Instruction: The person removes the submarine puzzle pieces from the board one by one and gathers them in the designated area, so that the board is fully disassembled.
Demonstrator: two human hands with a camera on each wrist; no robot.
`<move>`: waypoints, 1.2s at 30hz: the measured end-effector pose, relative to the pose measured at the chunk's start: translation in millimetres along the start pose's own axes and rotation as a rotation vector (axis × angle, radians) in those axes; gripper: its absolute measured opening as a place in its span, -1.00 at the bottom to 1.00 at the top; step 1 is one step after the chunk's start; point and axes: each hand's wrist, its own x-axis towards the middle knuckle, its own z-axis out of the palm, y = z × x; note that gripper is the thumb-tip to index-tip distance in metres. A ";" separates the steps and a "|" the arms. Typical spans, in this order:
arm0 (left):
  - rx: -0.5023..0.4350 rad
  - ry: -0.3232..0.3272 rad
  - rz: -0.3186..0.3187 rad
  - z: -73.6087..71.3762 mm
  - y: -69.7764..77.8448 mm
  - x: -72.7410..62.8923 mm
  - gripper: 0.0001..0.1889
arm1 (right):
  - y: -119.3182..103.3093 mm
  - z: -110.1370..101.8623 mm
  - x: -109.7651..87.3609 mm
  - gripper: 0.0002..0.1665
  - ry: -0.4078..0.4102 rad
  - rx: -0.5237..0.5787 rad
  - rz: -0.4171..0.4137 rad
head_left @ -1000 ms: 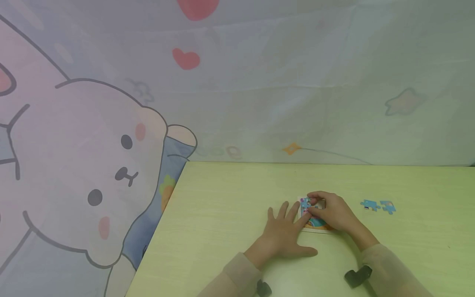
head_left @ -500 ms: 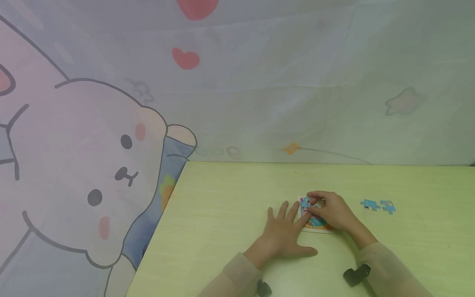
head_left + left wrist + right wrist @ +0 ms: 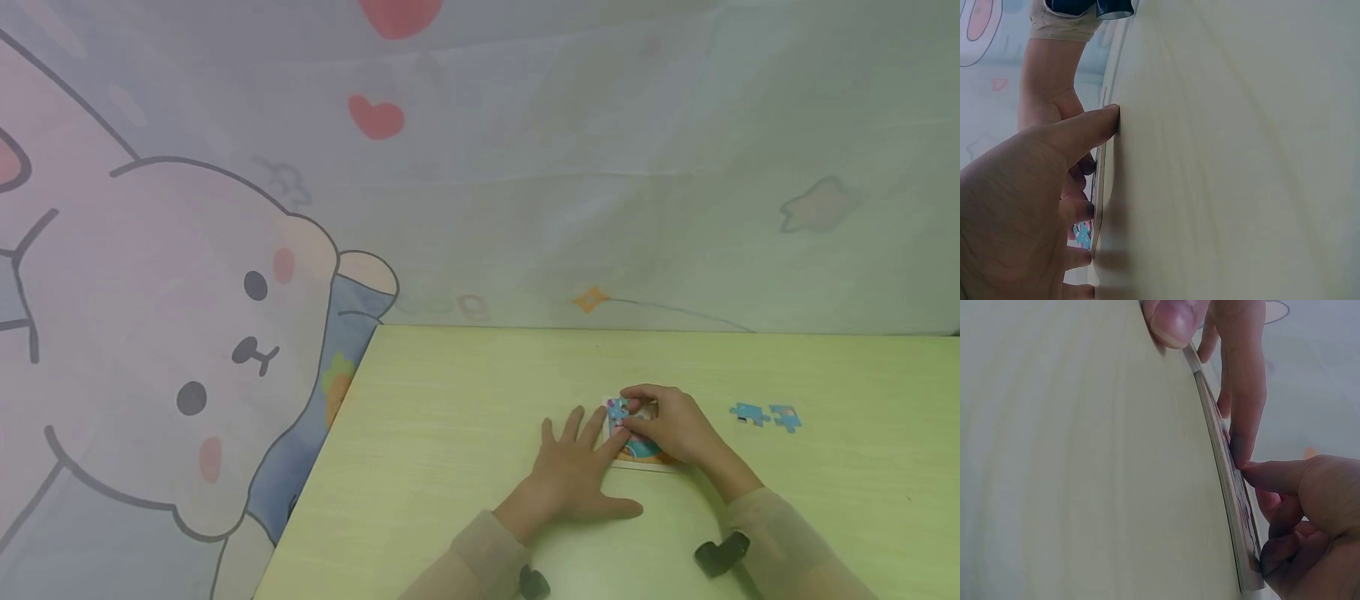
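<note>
My left hand (image 3: 572, 477) lies spread on the table, its index finger reaching onto the left part of a small jigsaw board (image 3: 641, 451). The board has a pale rim and a blue and orange picture. Over the board, my right hand (image 3: 681, 430) pinches a blue puzzle piece (image 3: 621, 408) near the upper left corner, thumb close to the left index fingertip. Seen edge-on in the right wrist view, the board (image 3: 1227, 481) is thin and flat on the table. The right hand covers much of its upper right part.
Two loose blue puzzle pieces, one (image 3: 749, 414) beside another (image 3: 785, 417), lie to the right of the board. The pale yellow-green table (image 3: 450, 400) ends at a printed cloth (image 3: 525, 208) behind. A dark wrist device (image 3: 722, 555) sits at the right sleeve.
</note>
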 end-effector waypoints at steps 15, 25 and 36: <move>-0.022 0.003 0.014 1.0 0.0 -1.8 0.06 | 5.1 -10.1 -4.3 -0.51 0.022 -0.019 -0.010; 0.003 0.014 0.003 2.9 0.3 -0.1 0.06 | 23.4 -38.8 -20.1 -0.46 0.050 -0.022 0.011; -0.005 0.002 -0.003 4.1 0.4 -1.0 0.07 | 49.3 -65.0 -43.7 -0.47 0.090 -0.070 0.036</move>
